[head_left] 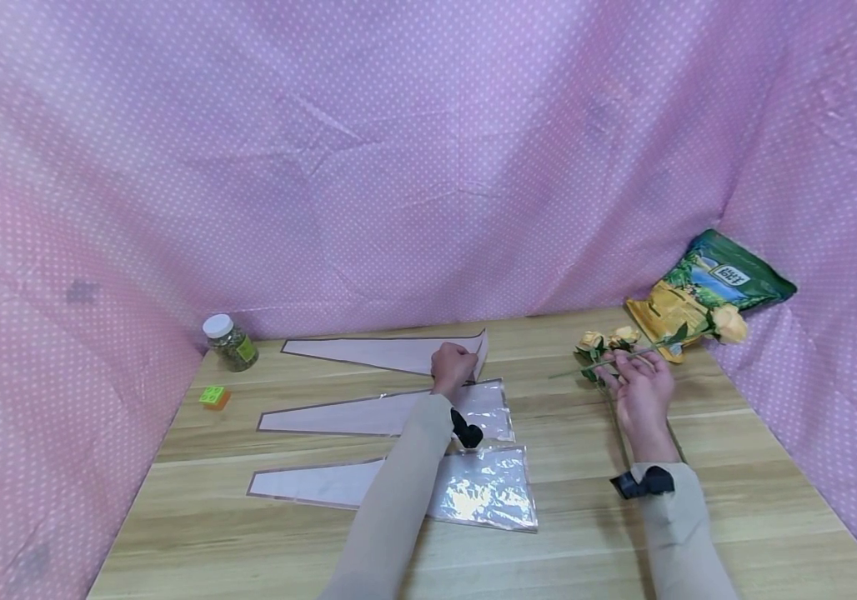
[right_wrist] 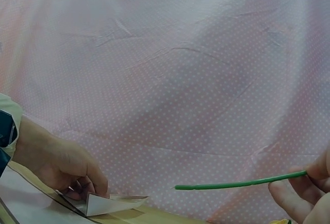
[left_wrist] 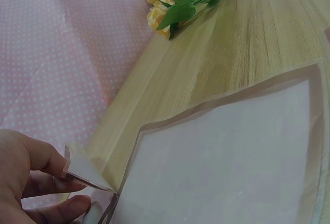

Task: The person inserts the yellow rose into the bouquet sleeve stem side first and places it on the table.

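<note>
My left hand (head_left: 453, 367) pinches the wide end of the farthest flower sleeve (head_left: 368, 348), a tapered pale wrapper with a brown border. In the left wrist view, its lifted corner (left_wrist: 85, 167) stands folded up between thumb and fingers. Over at the right, my right hand (head_left: 642, 396) holds a yellow rose (head_left: 729, 323) by its green stem (right_wrist: 237, 184); the bloom points right and the bare stem end points left. Beneath that hand lie more yellow roses (head_left: 591, 342) on the table, their stems running toward me, partly hidden by the wrist.
Two more sleeves, a middle one (head_left: 323, 418) and a near one (head_left: 316, 482), lie flat under my left forearm. A lidded jar (head_left: 232, 343) and a small green-and-orange block (head_left: 214, 397) sit at left. A green-and-yellow bag (head_left: 721, 279) leans against the curtain (head_left: 428, 167).
</note>
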`<state>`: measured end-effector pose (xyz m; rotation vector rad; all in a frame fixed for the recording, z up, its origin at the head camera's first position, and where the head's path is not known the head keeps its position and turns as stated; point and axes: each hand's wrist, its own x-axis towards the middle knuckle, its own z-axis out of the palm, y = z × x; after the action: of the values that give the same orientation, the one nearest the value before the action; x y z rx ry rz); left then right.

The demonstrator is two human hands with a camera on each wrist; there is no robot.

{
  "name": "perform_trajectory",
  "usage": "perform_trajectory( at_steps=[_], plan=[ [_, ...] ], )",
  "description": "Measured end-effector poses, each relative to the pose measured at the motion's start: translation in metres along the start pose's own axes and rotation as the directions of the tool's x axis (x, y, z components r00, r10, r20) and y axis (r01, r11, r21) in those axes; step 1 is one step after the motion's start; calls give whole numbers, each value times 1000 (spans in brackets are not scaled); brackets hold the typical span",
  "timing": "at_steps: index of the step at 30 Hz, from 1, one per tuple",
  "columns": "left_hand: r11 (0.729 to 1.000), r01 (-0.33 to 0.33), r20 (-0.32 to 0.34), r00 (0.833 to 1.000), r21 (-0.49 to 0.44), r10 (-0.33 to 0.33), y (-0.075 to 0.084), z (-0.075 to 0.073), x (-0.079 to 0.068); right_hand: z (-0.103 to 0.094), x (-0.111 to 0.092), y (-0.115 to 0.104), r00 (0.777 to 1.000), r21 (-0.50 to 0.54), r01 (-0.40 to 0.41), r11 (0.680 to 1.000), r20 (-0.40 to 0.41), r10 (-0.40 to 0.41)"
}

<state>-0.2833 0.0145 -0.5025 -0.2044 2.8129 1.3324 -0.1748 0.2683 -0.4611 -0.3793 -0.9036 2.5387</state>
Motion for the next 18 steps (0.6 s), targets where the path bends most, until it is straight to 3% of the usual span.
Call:
perform_trajectory(
  at_steps=[10,18],
  plan=[
    [1000,-3,8,1000,-13,3,0,-1,-1,1,5,4,995,74,66,995,-83,-60],
    [1000,3,22,1000,-17,-2,-1,-1,0,3,10,8,996,53,87,995,-39,-85]
  ],
)
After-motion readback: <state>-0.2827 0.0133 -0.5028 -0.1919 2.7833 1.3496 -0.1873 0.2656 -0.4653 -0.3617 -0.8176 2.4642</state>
